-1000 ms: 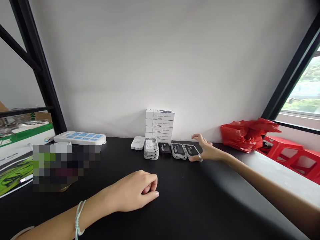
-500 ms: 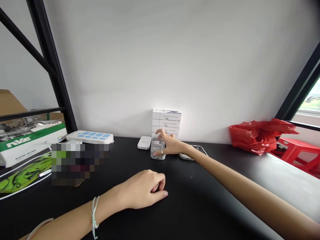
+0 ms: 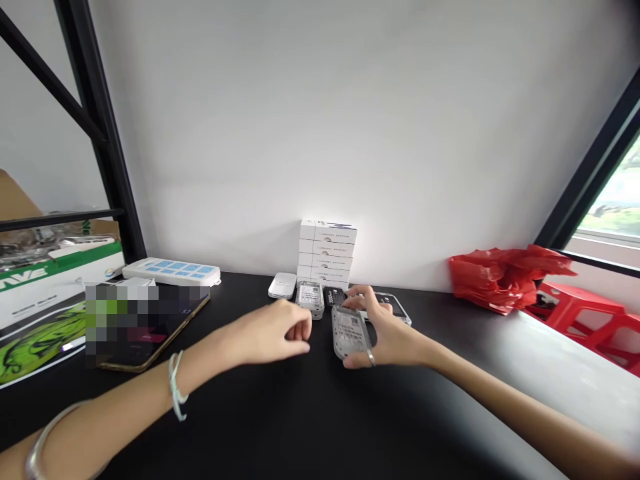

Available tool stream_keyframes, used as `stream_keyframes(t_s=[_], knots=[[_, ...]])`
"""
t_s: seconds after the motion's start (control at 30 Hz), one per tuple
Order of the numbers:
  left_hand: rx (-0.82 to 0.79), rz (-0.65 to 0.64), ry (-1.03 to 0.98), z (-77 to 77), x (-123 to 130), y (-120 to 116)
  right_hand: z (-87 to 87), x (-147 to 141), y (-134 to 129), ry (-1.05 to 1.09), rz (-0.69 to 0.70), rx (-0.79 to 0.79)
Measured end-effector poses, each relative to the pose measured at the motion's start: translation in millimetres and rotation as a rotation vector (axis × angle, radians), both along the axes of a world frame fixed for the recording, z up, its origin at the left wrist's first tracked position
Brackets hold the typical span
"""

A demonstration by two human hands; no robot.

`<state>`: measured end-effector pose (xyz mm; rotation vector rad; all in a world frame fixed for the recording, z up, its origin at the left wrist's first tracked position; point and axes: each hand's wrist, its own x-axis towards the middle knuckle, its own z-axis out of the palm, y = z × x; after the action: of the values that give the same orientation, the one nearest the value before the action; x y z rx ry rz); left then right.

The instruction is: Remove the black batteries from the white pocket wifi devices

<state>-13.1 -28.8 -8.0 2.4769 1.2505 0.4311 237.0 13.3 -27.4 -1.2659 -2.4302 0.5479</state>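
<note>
My right hand grips an opened pocket Wi-Fi device by its edges. Its bare inside, with a printed label, faces up. My left hand is curled with nothing visible in it, left of that device. Just beyond it lies a second opened pocket Wi-Fi device with a similar label. A black battery sits beside this one, partly behind my right fingers. Behind my right hand rests another white device with a black middle, partly covered. White covers lie stacked at the left.
Several white boxes are stacked against the wall. Leftward are a power strip, a phone partly blurred out, a green printed sheet and a carton. A red plastic bag and red stools are at the right.
My right hand has come nearer and to the right, now with an opened device in it. My left hand has shifted slightly left and farther away, its fingers more curled.
</note>
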Motion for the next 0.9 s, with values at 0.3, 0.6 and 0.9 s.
stream_keyframes(t_s=[0.3, 0.6, 0.9], knots=[[0.087, -0.023, 0.135, 8.4, 50.0, 97.7, -22.3, 25.3, -33.3, 0.021, 0.034, -0.142], [0.031, 0.048, 0.227, -1.6, 65.0, 129.6, -18.3, 38.5, -28.2, 0.023, 0.048, -0.178], [0.074, 0.077, 0.144, 5.0, 66.4, 80.1, -16.5, 30.7, -35.9, 0.062, -0.030, -0.211]])
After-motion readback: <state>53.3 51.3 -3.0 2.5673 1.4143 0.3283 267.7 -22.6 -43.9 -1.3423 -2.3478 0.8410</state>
